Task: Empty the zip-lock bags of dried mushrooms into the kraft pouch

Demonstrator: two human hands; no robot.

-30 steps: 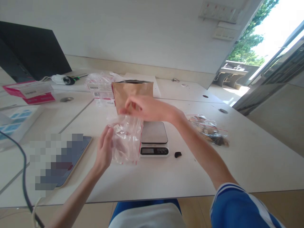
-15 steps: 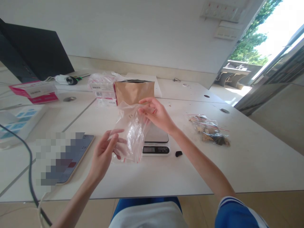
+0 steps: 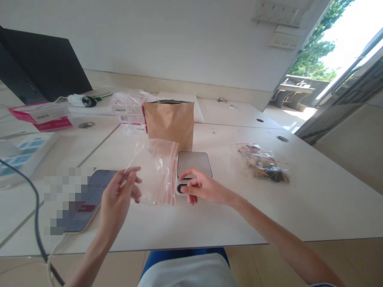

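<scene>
Clear zip-lock bags (image 3: 157,171) with red seal lines lie in front of the kraft paper bag (image 3: 170,121), beside the scale. My left hand (image 3: 119,193) is at their left edge, thumb and fingers apart; its fingertips are close to the plastic, and whether they touch it I cannot tell. Over the front of the small digital scale (image 3: 196,163) is my right hand (image 3: 206,187), fingers loosely bent and apart, with nothing seen in it. It covers most of the scale's display and buttons. The scale's metal plate carries nothing.
To the right lie filled zip-lock bags (image 3: 263,165) with brown and dark pieces. A phone (image 3: 86,203) with a cable is at the left. Behind are pink-and-white boxes (image 3: 131,115), a monitor (image 3: 44,63) and a power strip (image 3: 26,151). The table's front edge is close to me.
My right hand has let go of the bags and moved down to the scale's front. My left hand has drawn back left. The bags now lie flatter and uncover the scale's plate.
</scene>
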